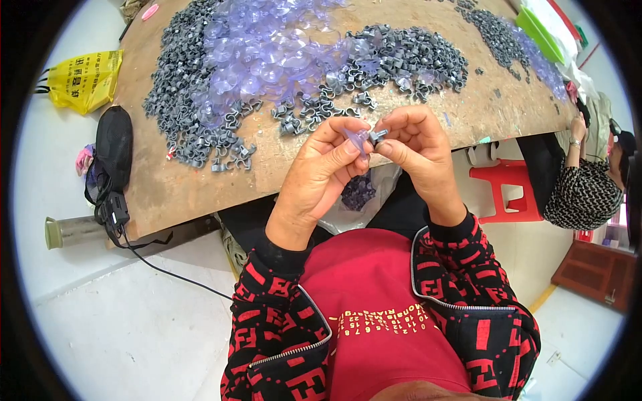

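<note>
Above the table's near edge, my left hand (319, 175) pinches a clear violet suction cup (356, 139) between thumb and fingers. My right hand (422, 155) is closed on a small grey plastic clip (376, 136), which meets the suction cup's stem between the two hands. Whether the clip is fully seated on the stem I cannot tell. Just beyond my hands lie loose grey clips (304, 115), with a large heap of violet suction cups (267, 60) behind them. Below my hands, an open clear plastic bag (384, 184) at my lap holds a dark cluster of pieces.
More grey clips (180, 87) spread along the left, others (428, 57) at centre right. A yellow bag (83, 80) and a black case (115, 150) with a cable are at the left. A red stool (511, 194) stands right, near another person (588, 180) seated at the table.
</note>
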### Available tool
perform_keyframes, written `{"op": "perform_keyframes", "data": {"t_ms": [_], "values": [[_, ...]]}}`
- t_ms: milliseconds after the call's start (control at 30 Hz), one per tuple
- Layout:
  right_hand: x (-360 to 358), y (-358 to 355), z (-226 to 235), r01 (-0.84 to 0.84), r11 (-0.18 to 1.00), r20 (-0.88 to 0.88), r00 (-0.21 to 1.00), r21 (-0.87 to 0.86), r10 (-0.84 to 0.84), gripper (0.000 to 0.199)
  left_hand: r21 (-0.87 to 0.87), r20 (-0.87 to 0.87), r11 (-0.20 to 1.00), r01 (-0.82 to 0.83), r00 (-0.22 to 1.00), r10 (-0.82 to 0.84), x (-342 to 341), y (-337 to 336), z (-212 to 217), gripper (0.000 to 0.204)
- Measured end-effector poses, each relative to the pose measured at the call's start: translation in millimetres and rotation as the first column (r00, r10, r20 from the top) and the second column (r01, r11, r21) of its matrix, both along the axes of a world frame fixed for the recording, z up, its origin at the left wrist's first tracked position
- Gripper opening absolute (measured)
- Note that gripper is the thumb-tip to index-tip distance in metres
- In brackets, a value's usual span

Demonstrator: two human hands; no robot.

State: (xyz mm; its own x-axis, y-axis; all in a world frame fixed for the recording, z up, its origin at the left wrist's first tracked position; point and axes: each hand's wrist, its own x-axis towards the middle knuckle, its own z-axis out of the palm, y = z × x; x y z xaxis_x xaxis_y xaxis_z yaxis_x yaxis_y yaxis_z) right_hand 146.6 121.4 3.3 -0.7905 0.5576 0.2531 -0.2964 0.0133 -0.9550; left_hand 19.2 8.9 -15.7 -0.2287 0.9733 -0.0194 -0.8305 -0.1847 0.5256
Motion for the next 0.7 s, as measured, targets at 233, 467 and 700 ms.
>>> {"op": "perform_keyframes", "data": {"t_ms": [233,467,700], "values": [[0.8,0.9,-1.5,-0.024,0.997,0.002,1.000,0.070,0.024,0.024,-0.006,0.007,1.000,0.002,1.000,-0.002,0.4,0.3,-2.1,0.021],[-2.9,0.0,-6.2,0.012,0.996,-0.053,0.998,-0.088,-0.017,0.019,0.000,0.055,0.999,-0.034,0.998,0.034,5.8,3.6,-2.9,0.022],[-3.2,6.4,-11.5,0.106,0.962,0.207,0.965,0.253,-0.161,0.015,-0.090,-0.009,0.983,-0.160,0.987,0.160,9.5,8.4,-7.8,0.017]]}}
